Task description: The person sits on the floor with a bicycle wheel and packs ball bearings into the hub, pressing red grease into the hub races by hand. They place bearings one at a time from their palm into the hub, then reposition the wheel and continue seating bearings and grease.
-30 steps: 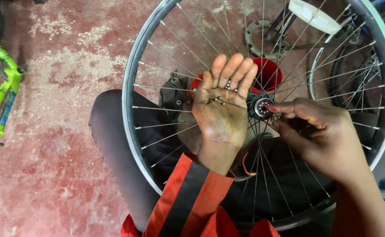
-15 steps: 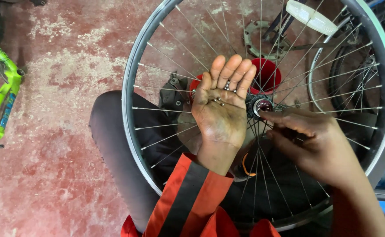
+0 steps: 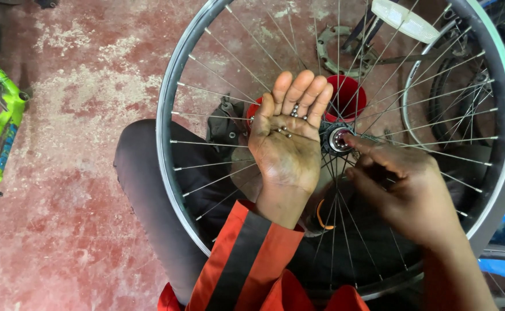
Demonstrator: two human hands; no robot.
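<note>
A spoked bicycle wheel with a silver rim (image 3: 169, 144) lies flat across my lap. My left hand (image 3: 287, 141) is held palm up over the spokes, cupping several small steel bearing balls (image 3: 286, 132). My right hand (image 3: 402, 184) reaches in from the right, its fingertips pinched at the wheel hub (image 3: 339, 140), where more balls sit in the bearing cup. Whether a ball is between those fingertips is too small to tell. My orange and black sleeve (image 3: 247, 259) covers the left forearm.
A red cup (image 3: 347, 95) stands on the floor under the spokes behind the hub. A bright green bicycle frame (image 3: 2, 124) lies at the left edge. More wheels and a chainring (image 3: 333, 49) crowd the upper right. The floor is worn red concrete.
My right hand has turned and shifted slightly lower and right, its fingertips staying at the hub. The left palm with the balls has held still.
</note>
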